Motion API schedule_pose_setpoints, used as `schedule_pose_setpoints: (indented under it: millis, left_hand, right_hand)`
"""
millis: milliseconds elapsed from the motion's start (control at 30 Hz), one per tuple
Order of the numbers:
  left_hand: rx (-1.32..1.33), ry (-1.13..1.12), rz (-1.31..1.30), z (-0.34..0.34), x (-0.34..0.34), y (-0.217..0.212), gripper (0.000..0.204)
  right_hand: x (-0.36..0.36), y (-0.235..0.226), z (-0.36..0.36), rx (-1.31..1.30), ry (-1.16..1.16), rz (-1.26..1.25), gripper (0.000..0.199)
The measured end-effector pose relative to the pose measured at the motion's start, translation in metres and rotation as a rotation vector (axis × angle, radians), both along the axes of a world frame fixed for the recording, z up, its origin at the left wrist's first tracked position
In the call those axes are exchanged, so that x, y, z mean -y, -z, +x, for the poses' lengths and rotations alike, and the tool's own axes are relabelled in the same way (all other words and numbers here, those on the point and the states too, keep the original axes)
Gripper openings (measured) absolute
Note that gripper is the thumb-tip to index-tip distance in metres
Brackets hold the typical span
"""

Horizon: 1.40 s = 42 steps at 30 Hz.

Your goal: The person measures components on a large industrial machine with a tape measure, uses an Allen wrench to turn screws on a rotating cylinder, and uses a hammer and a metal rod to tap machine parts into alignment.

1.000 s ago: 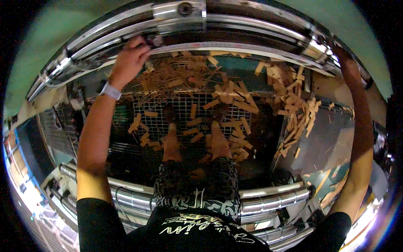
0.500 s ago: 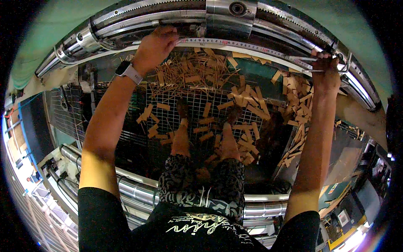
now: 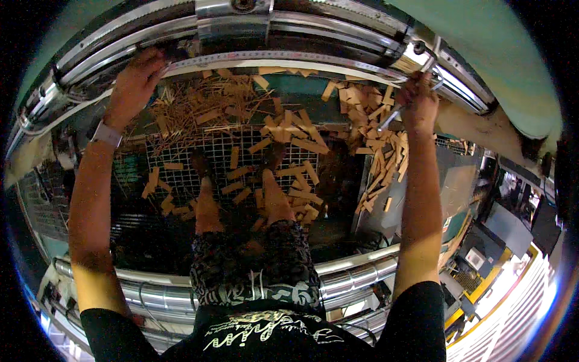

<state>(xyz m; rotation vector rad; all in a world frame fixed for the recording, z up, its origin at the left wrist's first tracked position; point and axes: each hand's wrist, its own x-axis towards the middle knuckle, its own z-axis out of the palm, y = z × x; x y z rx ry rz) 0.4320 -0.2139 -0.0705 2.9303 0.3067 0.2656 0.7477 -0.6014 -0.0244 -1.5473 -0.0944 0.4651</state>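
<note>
My left hand (image 3: 134, 84) rests on the curved metal rail (image 3: 271, 57) of a large machine at the upper left, fingers bent over its edge. Near the rail's right end, my right hand (image 3: 417, 104) is closed on a metal wrench (image 3: 403, 104) whose head reaches up to a fitting there. I stand on a wire mesh grating (image 3: 211, 151) strewn with several cardboard scraps (image 3: 295, 139) and thin strips.
Shiny round metal pipes (image 3: 350, 277) run below, behind my legs. Heaps of cardboard offcuts (image 3: 380, 151) lie at the right of the grating. Grey and yellow machinery (image 3: 494, 241) stands at the lower right. A green wall (image 3: 476, 42) is above.
The view has swung left and up along the rail. My right hand has come into view gripping the wrench. My left hand has stayed on the rail.
</note>
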Motion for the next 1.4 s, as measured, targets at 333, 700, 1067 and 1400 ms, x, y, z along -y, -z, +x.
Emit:
schedule_pose_setpoints:
  millis: [333,700,1067,1400]
  left_hand:
    - [-0.059,-0.011,-0.179,0.005,0.002,-0.01,0.014]
    - [0.122,0.098,0.062,0.005,-0.001,0.002,0.019]
    - [0.104,0.106,0.129,-0.002,-0.011,0.014,0.025]
    - [-0.252,-0.031,-0.104,0.02,0.018,-0.034,0.019]
  right_hand:
    - [-0.051,-0.008,-0.032,-0.118,0.24,0.267,0.031]
    - [-0.067,-0.003,0.001,-0.206,0.361,0.406,0.021]
    - [0.019,0.055,0.058,0.165,-0.222,-0.077,0.013]
    - [0.161,0.066,0.19,1.203,-0.592,-1.383,0.024]
